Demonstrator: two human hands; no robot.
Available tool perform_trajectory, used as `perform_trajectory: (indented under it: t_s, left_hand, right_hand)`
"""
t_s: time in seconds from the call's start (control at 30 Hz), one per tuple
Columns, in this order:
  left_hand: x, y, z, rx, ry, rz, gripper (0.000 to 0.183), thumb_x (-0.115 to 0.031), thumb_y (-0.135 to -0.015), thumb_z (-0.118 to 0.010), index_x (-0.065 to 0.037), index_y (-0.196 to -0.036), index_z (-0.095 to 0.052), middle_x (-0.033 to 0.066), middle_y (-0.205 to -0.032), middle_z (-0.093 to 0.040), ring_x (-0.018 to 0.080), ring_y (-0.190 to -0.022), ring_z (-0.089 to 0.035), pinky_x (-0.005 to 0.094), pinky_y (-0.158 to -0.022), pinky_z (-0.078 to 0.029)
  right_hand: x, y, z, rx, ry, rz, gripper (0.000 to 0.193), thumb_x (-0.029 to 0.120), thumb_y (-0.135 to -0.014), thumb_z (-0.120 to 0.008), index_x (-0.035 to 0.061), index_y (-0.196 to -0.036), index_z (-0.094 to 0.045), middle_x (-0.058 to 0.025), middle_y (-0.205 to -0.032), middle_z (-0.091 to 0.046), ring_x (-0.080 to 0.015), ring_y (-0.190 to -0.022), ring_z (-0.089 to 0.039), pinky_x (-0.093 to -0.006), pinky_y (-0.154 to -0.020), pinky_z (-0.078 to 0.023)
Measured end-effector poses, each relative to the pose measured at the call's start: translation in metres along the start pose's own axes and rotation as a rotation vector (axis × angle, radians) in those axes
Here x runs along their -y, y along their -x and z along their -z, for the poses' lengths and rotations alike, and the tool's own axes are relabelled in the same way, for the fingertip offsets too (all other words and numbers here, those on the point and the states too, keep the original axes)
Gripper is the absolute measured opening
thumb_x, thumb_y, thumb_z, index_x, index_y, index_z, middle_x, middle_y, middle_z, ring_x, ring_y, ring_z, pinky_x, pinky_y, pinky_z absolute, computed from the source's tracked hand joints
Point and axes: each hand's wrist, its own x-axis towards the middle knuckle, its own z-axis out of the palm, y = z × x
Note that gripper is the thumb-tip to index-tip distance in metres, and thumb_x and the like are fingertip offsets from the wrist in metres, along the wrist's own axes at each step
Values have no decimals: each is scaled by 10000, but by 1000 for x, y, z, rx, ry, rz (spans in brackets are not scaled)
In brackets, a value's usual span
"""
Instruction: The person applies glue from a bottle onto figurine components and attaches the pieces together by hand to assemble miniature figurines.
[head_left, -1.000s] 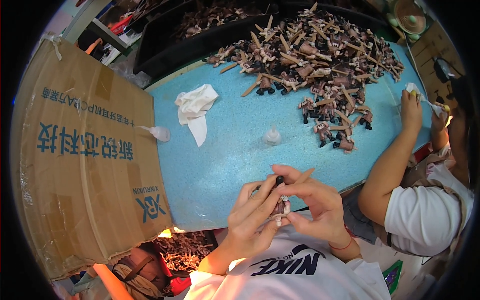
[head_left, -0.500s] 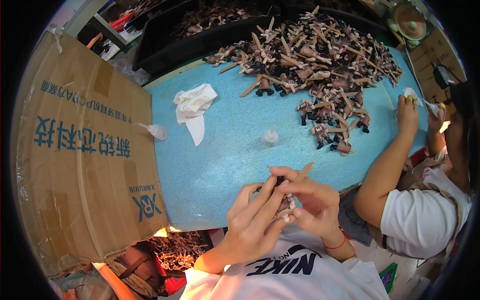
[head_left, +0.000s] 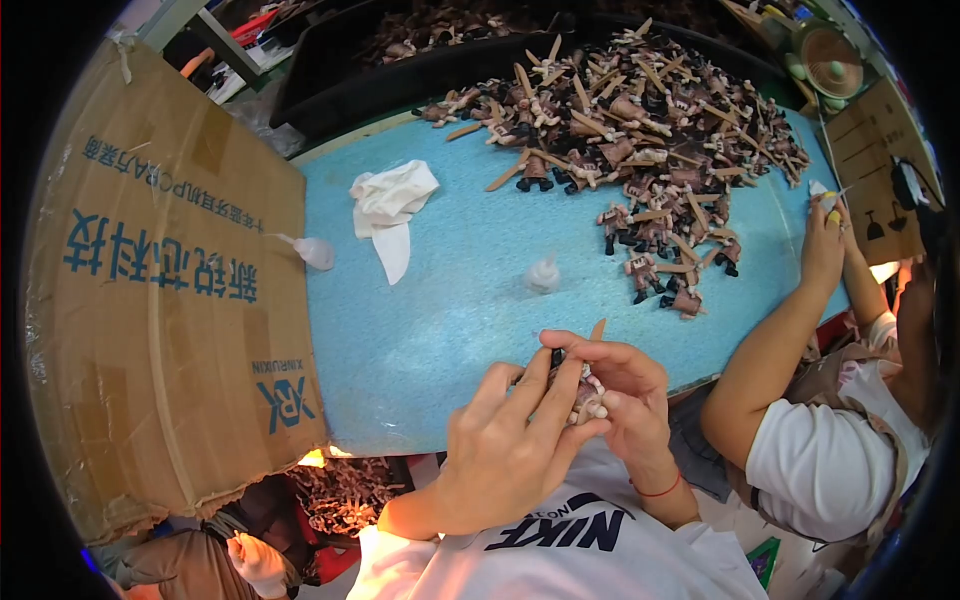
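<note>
A small toy figure [head_left: 590, 398] with a brownish body and dark boots sits between both my hands, over the near edge of the blue table. My left hand [head_left: 505, 435] grips it from the left, fingers stretched along it and thumb below. From the other side my right hand [head_left: 638, 395] pinches it, its index finger reaching over the top. The tip of a flat tan strip [head_left: 599, 329] pokes up behind my right fingers. My fingers hide much of the figure.
A heap of similar figures [head_left: 640, 130] covers the far right of the blue table [head_left: 440, 340]. Two small squeeze bottles [head_left: 543, 275] and a white cloth [head_left: 395, 195] lie there. A cardboard box [head_left: 190, 300] stands left. A co-worker's arm [head_left: 770, 370] is at right; another person's hand [head_left: 258, 562] lower left.
My hands have closed in tighter round the figure, and less of the tan strip shows. The co-worker's hands at right have shifted. Another person's hand at lower left has changed position.
</note>
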Motion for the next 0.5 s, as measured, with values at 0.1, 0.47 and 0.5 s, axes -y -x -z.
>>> perform_trajectory:
  t_s: [0.1, 0.47, 0.5]
  left_hand:
    - [1, -2, 0, -25, 11, -14, 485, -249, -704, -669, 32, -1086, -565, 187, -993, -591, 255, -736, -538, 297, -523, -483]
    - [5, -7, 4, -4, 354, 12, 477, -82, -625, -694, 43, -1072, -584, 200, -1103, -558, 315, -821, -505, 361, -720, -455]
    - [7, -7, 5, 4, 402, -12, 464, -60, -641, -685, 47, -1079, -573, 207, -1127, -532, 321, -819, -489, 370, -723, -449]
  right_hand:
    - [-2, 0, 1, -29, -135, -40, 400, 58, -807, -476, -68, -1186, -464, -288, -1269, -410, -308, -1166, -443, -402, -967, -379]
    - [-1, 1, 2, 19, 26, 150, 467, -51, -738, -509, -82, -1201, -458, -290, -1292, -384, -323, -1233, -367, -432, -985, -342]
    - [0, 0, 3, 7, 39, 164, 467, -51, -738, -509, -82, -1201, -458, -290, -1292, -384, -323, -1233, -367, -432, -985, -342]
